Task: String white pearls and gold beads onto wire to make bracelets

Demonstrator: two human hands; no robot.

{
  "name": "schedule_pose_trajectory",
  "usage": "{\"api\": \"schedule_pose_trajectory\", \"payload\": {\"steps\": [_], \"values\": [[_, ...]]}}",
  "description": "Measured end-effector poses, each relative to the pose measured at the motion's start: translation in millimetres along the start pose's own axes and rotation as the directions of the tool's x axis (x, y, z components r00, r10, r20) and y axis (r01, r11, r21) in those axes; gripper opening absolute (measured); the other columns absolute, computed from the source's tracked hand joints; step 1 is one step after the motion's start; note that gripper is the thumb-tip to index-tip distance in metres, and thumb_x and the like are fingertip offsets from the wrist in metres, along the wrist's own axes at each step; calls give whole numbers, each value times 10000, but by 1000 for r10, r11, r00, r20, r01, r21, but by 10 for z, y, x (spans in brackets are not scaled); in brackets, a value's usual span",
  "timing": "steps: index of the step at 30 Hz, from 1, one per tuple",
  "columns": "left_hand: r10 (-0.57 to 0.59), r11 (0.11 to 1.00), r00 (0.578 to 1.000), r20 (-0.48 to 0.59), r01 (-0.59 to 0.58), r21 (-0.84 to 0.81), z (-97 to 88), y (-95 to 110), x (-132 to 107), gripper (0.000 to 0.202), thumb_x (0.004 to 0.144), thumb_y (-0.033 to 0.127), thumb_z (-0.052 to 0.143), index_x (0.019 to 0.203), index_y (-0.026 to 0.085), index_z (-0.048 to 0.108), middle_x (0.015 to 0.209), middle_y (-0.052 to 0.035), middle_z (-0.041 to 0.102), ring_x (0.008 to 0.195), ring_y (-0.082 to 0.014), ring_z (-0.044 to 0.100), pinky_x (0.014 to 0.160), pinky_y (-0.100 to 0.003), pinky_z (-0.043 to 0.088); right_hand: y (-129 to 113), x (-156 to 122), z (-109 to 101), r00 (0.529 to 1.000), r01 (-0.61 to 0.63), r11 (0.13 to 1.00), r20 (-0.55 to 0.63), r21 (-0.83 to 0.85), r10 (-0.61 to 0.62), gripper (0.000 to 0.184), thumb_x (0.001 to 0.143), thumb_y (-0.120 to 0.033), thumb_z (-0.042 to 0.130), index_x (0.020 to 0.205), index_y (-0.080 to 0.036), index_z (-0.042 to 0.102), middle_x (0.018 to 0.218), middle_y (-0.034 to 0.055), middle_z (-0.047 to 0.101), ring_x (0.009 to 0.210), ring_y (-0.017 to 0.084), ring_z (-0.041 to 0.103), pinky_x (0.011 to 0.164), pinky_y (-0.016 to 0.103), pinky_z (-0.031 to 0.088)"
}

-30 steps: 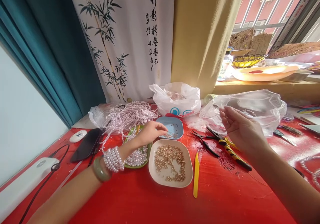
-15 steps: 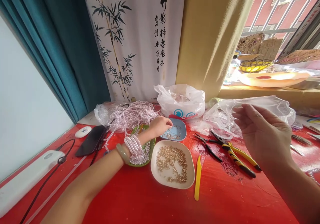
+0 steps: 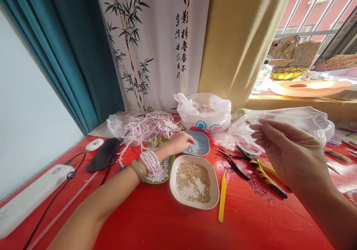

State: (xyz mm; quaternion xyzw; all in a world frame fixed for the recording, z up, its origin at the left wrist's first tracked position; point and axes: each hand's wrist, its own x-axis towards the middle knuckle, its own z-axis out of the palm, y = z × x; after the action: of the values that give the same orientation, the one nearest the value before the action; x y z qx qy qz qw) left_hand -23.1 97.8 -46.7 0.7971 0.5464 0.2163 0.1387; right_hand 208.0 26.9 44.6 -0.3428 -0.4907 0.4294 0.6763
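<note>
My left hand point(image 3: 182, 142) reaches over the blue dish point(image 3: 205, 138), fingertips drawn together just above the small metallic pieces point(image 3: 198, 148). Whatever lies between them is hidden. Strands of pale pink pearl beads point(image 3: 151, 164) and a jade-coloured bangle point(image 3: 138, 170) circle that wrist. Below the forearm sits a green dish point(image 3: 170, 168) of pink beads, partly covered. My right hand point(image 3: 290, 146) is raised at the right, thumb and fingers pinched on a thin thread point(image 3: 245, 134), faintly visible towards the left. A cream dish point(image 3: 176, 200) of gold beads point(image 3: 195, 175) stands nearer me.
Black-handled pliers point(image 3: 235, 164), yellow-and-black pliers point(image 3: 263, 174) and a yellow-handled tool point(image 3: 222, 201) lie right of the dishes. Bead strands point(image 3: 153, 125) and a white plastic bag point(image 3: 203, 112) are behind. At left are a phone point(image 3: 102, 155) and a white power strip point(image 3: 36, 190).
My right hand has shifted slightly left, and less of the thread shows. My left hand stays over the blue dish, its fingertips slightly lower. The whole view has moved a little.
</note>
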Motion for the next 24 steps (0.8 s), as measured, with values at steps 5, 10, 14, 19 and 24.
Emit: {"api": "schedule_pose_trajectory", "payload": {"steps": [5,10,14,19,24], "values": [[2,999,1000,-6,-2,-43,-79,33,-53,236,703,190,574,916,205,675,858,-19,697,794,-148,617,755,-257,451,8,-80,16,994,50,980,106,-192,-29,121,686,-265,673,800,-230,694,684,-4,698,493,83,618,470,173,527],[17,993,999,-40,-21,-114,-265,77,-213,231,730,198,536,916,184,671,898,-37,688,788,-141,612,747,-258,453,-20,-150,58,970,76,960,242,-271,-8,148,689,-270,657,827,-238,699,700,-13,700,562,110,639,549,229,560],[-15,969,1000,-18,10,-247,-357,116,-424,185,709,207,554,836,182,686,845,-32,695,762,-143,615,737,-253,448,-45,-165,79,922,14,950,371,-313,109,159,713,-277,640,860,-220,659,619,-21,685,538,89,625,512,180,526],[-35,958,996,81,57,-282,-384,208,-654,156,710,227,563,789,180,689,798,-23,697,729,-141,615,677,-235,445,-17,-206,138,791,-55,936,556,-348,253,140,711,-292,641,660,-167,609,558,2,656,448,65,556,412,151,445],[33,995,996,85,-24,-97,-339,252,-719,149,723,199,561,783,193,697,766,-25,685,707,-144,594,671,-246,424,160,-322,238,634,-220,901,647,-374,424,182,741,-318,605,671,-162,544,526,-3,627,410,58,510,396,163,399]]}}
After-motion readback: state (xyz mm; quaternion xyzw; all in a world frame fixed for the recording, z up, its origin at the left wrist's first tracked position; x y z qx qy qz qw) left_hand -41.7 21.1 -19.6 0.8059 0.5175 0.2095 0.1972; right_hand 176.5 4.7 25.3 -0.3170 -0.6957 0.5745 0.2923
